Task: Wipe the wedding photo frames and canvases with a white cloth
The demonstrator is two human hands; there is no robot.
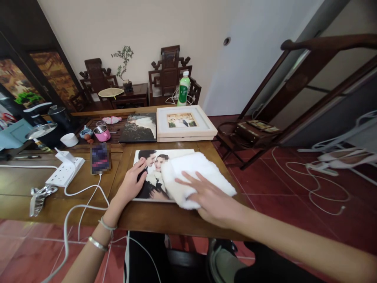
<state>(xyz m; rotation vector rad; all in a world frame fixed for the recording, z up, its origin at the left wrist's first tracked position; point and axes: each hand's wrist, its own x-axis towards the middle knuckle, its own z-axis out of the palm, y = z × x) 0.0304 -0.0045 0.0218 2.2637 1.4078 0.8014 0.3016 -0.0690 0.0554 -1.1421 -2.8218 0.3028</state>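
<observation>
A photo panel [150, 179] showing a couple lies on the wooden table in front of me. My left hand [134, 180] rests on its left side, fingers stretched out and apart, holding nothing. Over the panel's right part is spread a white fluffy towel [212, 177], which hides that area and reaches past the panel's right edge. My right hand [206, 196] presses down on the towel from the near side with some fingers splayed; its thumb is hidden.
Behind the panel are a framed photo [203, 122] and a dark photo panel [134, 133], with a green bottle [184, 90] beyond. Left are a phone [100, 159], a power strip [66, 171], a pink cup [102, 133] and white cables. A wooden chair [259, 129] stands right.
</observation>
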